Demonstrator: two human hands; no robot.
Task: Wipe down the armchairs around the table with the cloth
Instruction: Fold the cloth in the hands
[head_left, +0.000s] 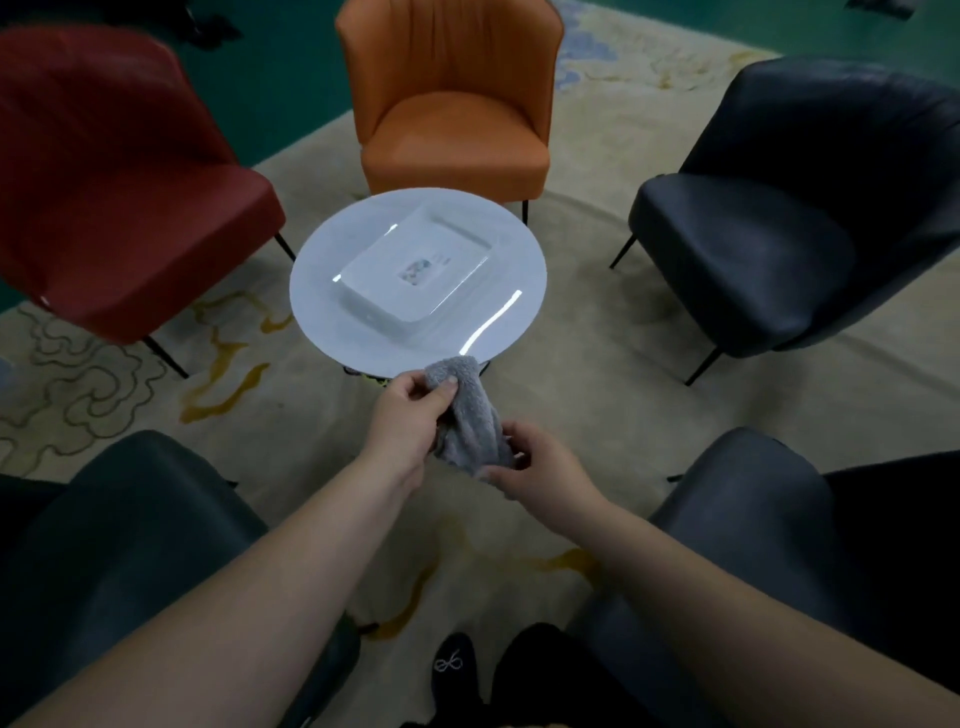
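A grey fluffy cloth (470, 415) hangs bunched between both hands, just in front of the round white table (332, 291). My left hand (410, 415) pinches its upper end with thumb and fingers. My right hand (540, 467) grips its lower end. Several armchairs ring the table: a red one (119, 176) at the left, an orange one (452, 98) at the far side, a black one (800, 208) at the right, and two dark ones close to me at the lower left (130, 545) and lower right (753, 545).
A white square dish (415, 270) sits in the middle of the table. A beige patterned rug (597, 374) covers the floor under the chairs, with green floor beyond. My dark shoes (454, 670) show at the bottom between the two near chairs.
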